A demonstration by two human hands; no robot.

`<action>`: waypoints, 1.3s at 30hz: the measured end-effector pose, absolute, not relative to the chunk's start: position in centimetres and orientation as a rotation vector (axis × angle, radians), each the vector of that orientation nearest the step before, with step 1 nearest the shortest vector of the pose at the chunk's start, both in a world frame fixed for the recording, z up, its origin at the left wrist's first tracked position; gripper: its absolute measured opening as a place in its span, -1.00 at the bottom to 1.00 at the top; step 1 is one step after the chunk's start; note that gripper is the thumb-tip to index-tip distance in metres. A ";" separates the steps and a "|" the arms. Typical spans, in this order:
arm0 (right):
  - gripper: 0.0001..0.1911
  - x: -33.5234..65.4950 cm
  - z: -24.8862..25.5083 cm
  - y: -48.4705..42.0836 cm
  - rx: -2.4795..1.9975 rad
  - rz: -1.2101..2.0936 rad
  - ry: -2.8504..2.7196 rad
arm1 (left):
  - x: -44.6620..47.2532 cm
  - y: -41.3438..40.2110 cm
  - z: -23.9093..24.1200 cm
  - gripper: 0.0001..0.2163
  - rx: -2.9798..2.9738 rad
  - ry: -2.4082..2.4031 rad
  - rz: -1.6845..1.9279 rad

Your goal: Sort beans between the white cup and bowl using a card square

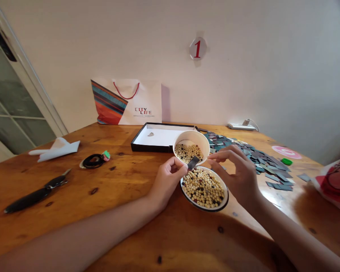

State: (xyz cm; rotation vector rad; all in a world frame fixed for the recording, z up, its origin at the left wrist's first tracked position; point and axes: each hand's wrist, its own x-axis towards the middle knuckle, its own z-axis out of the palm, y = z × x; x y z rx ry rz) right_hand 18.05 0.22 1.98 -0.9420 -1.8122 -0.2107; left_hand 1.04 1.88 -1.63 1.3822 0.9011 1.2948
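My left hand (172, 170) pinches a small dark rectangular strip (193, 163) between thumb and fingers. The strip extends over the far rim of a dark-rimmed white bowl (226, 200), filled with cream beads (204, 189) and a few black and reddish ones. Just behind the bowl is a white tub (191, 136) holding similar beads. To its right, my right hand (236, 172) has its thumb and index fingertips brought close together near the strip's far end. Anything between those fingertips is too small to make out.
A black-edged white box tray (164, 132) stands behind the tub. Many dark flat pieces (252, 155) lie scattered at right, near a green cap (286, 161). On the left are a black-handled tool (36, 194), black hair ties (93, 161) and white paper (58, 149). A paper bag (141, 100) stands at the wall.
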 end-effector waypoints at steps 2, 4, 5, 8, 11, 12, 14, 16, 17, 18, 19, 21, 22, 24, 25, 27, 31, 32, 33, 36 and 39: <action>-0.97 18.1 2.0 0.0 -0.924 -0.218 -1.785 | 1.1 1.9 -1.7 -0.87 1.363 0.909 1.312; -0.98 18.2 2.1 -0.2 -0.905 -0.229 -1.764 | 1.1 1.9 -1.7 -0.87 1.342 0.906 1.322; -0.98 18.2 2.2 -0.2 -0.902 -0.237 -1.759 | 1.1 1.9 -1.6 -0.87 1.329 0.905 1.324; -0.95 18.5 2.5 0.3 -0.929 -0.288 -1.774 | 1.0 1.9 -1.5 -0.88 1.287 0.909 1.330; -0.93 18.8 3.2 1.7 -0.988 -0.370 -1.907 | 0.9 1.9 -1.5 -0.86 1.259 0.921 1.336; -0.92 18.9 3.4 2.3 -1.011 -0.399 -1.987 | 0.8 2.0 -1.5 -0.85 1.255 0.922 1.342; -0.90 19.0 4.1 3.7 -1.057 -0.467 -2.166 | 0.8 2.1 -1.6 -0.85 1.256 0.925 1.359; -0.89 18.7 4.6 4.9 -1.094 -0.555 -2.335 | 0.7 2.1 -1.6 -0.86 1.272 0.934 1.376; -0.88 18.5 4.9 5.5 -1.109 -0.594 -2.418 | 0.7 2.1 -1.6 -0.87 1.282 0.939 1.381; -0.87 18.1 5.0 5.9 -1.124 -0.624 -2.492 | 0.7 2.0 -1.6 -0.88 1.289 0.948 1.383; -0.85 17.7 5.1 6.4 -1.137 -0.648 -2.562 | 0.7 2.0 -1.6 -0.88 1.291 0.958 1.383; -0.83 16.9 5.1 7.0 -1.133 -0.698 -2.672 | 0.7 1.9 -1.5 -0.89 1.290 0.961 1.384; -0.83 16.5 4.9 7.3 -1.125 -0.724 -2.705 | 0.7 1.9 -1.4 -0.89 1.292 0.958 1.382; -0.84 15.9 4.6 7.8 -1.113 -0.759 -2.737 | 0.6 1.8 -1.4 -0.89 1.299 0.954 1.379; -0.85 15.7 4.4 8.1 -1.116 -0.770 -2.740 | 0.6 1.7 -1.3 -0.89 1.304 0.953 1.376; -0.86 15.3 4.2 8.4 -1.138 -0.780 -2.735 | 0.6 1.7 -1.3 -0.89 1.311 0.957 1.366; -0.87 14.9 4.2 8.4 -1.194 -0.793 -2.723 | 0.6 1.7 -1.3 -0.89 1.309 0.951 1.360; -0.88 14.7 4.2 8.3 -1.200 -0.800 -2.732 | 0.6 1.7 -1.4 -0.89 1.305 0.949 1.359; -0.88 14.7 4.3 8.2 -1.203 -0.811 -2.744 | 0.6 1.7 -1.4 -0.89 1.301 0.949 1.359; -0.89 14.5 4.4 8.2 -1.220 -0.851 -2.787 | 0.6 1.7 -1.4 -0.89 1.291 0.952 1.360; -0.89 14.6 4.1 8.5 -1.268 -0.867 -2.811 | 0.7 1.7 -1.5 -0.90 1.281 0.957 1.362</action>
